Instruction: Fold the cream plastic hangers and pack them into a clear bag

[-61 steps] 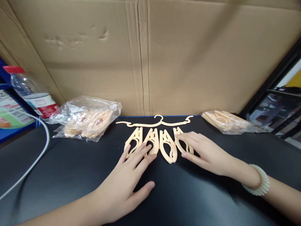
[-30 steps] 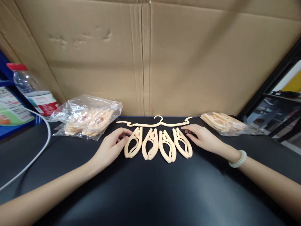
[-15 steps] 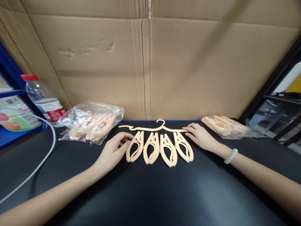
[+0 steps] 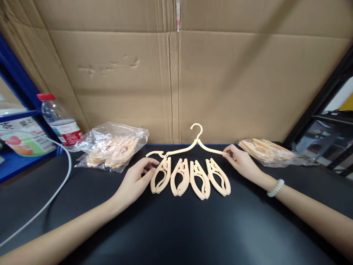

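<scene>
The unfolded plastic hanger (image 4: 210, 149), a smooth cream bow with a curled hook, stands out against brown cardboard (image 4: 234, 88). The right hand (image 4: 239, 160) pinches the hanger's right end between thumb and fingers. Below its left end, the left hand (image 4: 134, 180) is half curled, thumb parted from fingers, gripping nothing visible. In front of the hanger fan four looped folded hangers (image 4: 186, 177); crinkled clear bags (image 4: 113, 147) flank it.
</scene>
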A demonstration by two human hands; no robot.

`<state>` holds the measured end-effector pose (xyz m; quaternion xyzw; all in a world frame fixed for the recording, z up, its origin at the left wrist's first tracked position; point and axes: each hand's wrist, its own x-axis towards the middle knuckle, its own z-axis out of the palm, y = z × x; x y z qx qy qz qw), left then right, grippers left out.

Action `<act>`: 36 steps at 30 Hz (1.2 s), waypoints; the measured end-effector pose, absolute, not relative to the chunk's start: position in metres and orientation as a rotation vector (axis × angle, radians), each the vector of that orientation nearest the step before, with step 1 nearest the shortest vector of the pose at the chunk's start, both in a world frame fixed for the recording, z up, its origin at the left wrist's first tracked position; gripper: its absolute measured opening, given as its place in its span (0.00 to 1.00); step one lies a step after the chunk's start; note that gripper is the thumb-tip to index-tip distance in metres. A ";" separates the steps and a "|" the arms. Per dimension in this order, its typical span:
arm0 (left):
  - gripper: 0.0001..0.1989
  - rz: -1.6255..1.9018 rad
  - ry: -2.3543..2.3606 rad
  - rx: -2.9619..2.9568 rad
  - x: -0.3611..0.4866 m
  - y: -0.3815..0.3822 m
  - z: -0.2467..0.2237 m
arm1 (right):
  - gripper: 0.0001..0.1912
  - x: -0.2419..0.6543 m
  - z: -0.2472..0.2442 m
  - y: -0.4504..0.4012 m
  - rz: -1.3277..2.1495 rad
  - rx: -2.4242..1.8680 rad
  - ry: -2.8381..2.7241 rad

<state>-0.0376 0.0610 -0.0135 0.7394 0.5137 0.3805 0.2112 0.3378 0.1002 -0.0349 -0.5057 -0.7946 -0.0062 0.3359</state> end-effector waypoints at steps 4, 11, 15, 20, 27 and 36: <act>0.14 1.093 1.456 2.003 -0.037 0.059 -0.011 | 0.10 0.342 -0.030 0.096 -0.073 -1.258 -1.971; 0.23 1.171 1.410 1.744 -0.032 0.054 -0.011 | 0.10 0.346 -0.017 0.075 -0.091 -1.249 -1.985; 0.28 1.247 1.387 1.560 -0.027 0.050 -0.011 | 0.09 0.341 -0.011 0.066 -0.075 -1.208 -2.004; 0.20 1.280 1.331 1.644 -0.027 0.044 -0.010 | 0.07 0.329 -0.009 0.057 -0.039 -1.194 -2.073; 0.27 1.204 1.245 2.291 -0.025 0.032 -0.007 | 0.07 0.316 -0.011 0.047 -0.021 -1.156 -2.161; 0.16 1.277 1.215 2.317 -0.023 0.030 -0.013 | 0.10 0.311 -0.010 0.042 -0.238 -1.060 -2.303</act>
